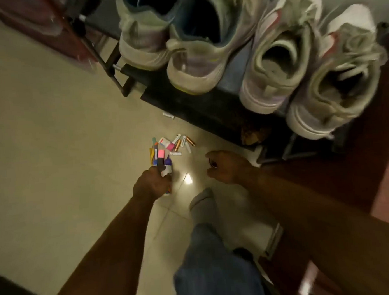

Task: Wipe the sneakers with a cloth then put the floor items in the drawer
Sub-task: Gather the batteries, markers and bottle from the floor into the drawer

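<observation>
Several pale sneakers [272, 62] stand in a row on a low black shoe rack [209, 101]. On the tiled floor in front of it lies a small heap of loose items [177, 143]: coloured markers, small tubes, copper-coloured batteries. One white tube [168, 115] lies apart near the rack's edge. My left hand [152, 184] grips a bunch of markers and small items [161, 158] above the floor, beside the heap. My right hand [226, 167] hovers to the right of the heap with curled fingers; a small dark thing seems to sit in it, too blurred to name.
My leg in jeans and a grey sock [204, 206] stands just behind the hands. Dark red wooden furniture [350, 183] runs along the right, and a dark cabinet [45, 26] stands at the top left. Bare pale tiles [52, 144] spread to the left.
</observation>
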